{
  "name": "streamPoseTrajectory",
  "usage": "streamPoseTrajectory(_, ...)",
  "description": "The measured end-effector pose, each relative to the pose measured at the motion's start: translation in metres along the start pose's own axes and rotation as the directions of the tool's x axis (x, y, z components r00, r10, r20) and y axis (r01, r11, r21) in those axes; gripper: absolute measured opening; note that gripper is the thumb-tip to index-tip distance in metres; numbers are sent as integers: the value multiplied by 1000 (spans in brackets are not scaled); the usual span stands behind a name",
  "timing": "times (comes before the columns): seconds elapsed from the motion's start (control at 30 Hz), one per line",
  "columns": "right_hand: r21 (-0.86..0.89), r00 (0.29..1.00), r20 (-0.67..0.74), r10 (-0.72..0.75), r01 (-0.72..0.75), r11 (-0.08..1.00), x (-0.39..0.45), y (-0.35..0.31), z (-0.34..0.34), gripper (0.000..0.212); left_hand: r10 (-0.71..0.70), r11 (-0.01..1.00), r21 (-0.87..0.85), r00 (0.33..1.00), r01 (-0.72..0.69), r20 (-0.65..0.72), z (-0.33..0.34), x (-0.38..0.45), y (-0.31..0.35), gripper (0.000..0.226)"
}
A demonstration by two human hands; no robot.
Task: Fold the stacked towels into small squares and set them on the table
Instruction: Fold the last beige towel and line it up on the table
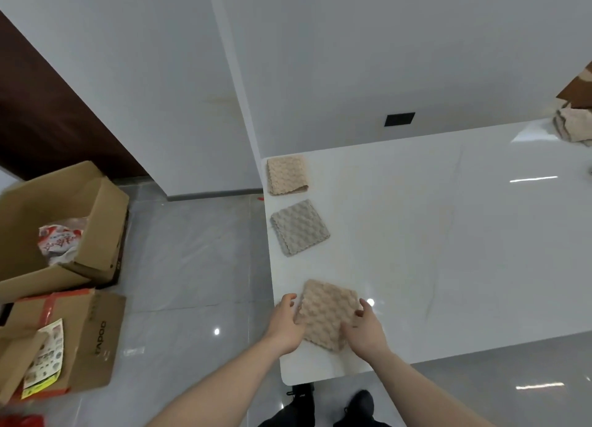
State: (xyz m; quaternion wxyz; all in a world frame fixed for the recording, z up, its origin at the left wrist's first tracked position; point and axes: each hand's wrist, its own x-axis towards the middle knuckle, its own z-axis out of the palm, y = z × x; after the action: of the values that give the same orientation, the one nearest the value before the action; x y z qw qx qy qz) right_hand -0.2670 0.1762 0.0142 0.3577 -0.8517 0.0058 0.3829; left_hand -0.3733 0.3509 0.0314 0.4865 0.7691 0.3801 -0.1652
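Near the front corner of the glossy white table (448, 234), a folded beige towel (328, 313) lies flat as a small square. The left hand (286, 322) rests at its left edge and the right hand (365, 329) at its right edge, fingers curled lightly over the cloth; whether either one actually pinches the fabric or only presses on it, I cannot tell from here. Farther along the table's left edge lie two more folded squares, apart from each other: a grey towel (299, 228) in the middle and a second beige towel (287, 174) at the far corner. At the far right end of the table sits a rumpled pile of unfolded towels (573, 125), partly cut off by the frame. On the tiled floor to the left stands an open cardboard box (61, 221) with a red-and-white printed bag (59, 239) inside; its writing is too blurred to read. In front of it, a second carton (93, 340) shows the word "RAPOO" on its side.
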Motion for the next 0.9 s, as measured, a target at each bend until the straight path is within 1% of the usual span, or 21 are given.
streamPoseTrajectory(0.03,-42,998,-34,-55,54,998,-5,1,0,76,70,994,87,997,-67,-37,-2,-3,-2,63)
streamPoseTrajectory(0.07,-94,989,-63,-131,125,988,-10,3,1,73,170,971,182,983,-156,-63,-2,-6,-4,64)
streamPoseTrajectory(0.1,-150,974,-75,-214,201,968,-14,6,2,69,259,939,247,964,-237,-58,0,-8,-5,66)
streamPoseTrajectory(0.13,-206,959,-61,-278,261,943,-17,9,5,66,313,915,276,949,-295,-24,3,-11,-7,67)
streamPoseTrajectory(0.17,-260,951,-23,-308,292,920,-18,13,8,63,326,905,282,945,-319,23,7,-12,-10,67)
streamPoseTrajectory(0.2,-317,950,27,-310,302,899,-20,17,12,61,312,905,281,947,-319,70,11,-14,-14,67)
streamPoseTrajectory(0.27,-407,949,135,-286,316,857,-25,23,20,61,234,921,280,959,-271,158,17,-18,-26,69)
streamPoseTrajectory(0.33,-444,938,210,-275,342,828,-29,23,21,65,169,931,279,955,-236,246,20,-22,-38,71)
streamPoseTrajectory(0.4,-450,920,253,-300,386,805,-31,20,17,63,148,944,243,943,-225,297,20,-24,-44,67)
streamPoseTrajectory(0.47,-448,907,236,-349,420,789,-32,20,14,57,147,957,207,954,-204,262,16,-27,-47,60)
streamPoseTrajectory(0.57,-479,905,125,-407,414,774,-33,22,12,54,138,974,174,989,-147,61,5,-22,-46,51)
streamPoseTrajectory(0.63,-488,908,78,-411,394,779,-34,20,13,56,125,980,158,991,-118,-38,-2,-13,-42,52)
streamPoseTrajectory(0.7,-479,910,77,-408,392,785,-32,16,15,62,88,991,102,994,-81,-69,-8,2,-32,56)
streamPoseTrajectory(0.77,-436,929,71,-364,357,826,-29,13,17,67,31,998,48,997,-27,-69,-11,18,-20,59)
streamPoseTrajectory(0.83,-352,951,44,-305,300,887,-26,11,21,70,4,998,69,997,1,-82,-12,36,-11,58)
streamPoseTrajectory(0.9,-271,972,3,-233,225,936,-26,11,26,70,-1,995,99,996,10,-94,-11,53,-3,52)
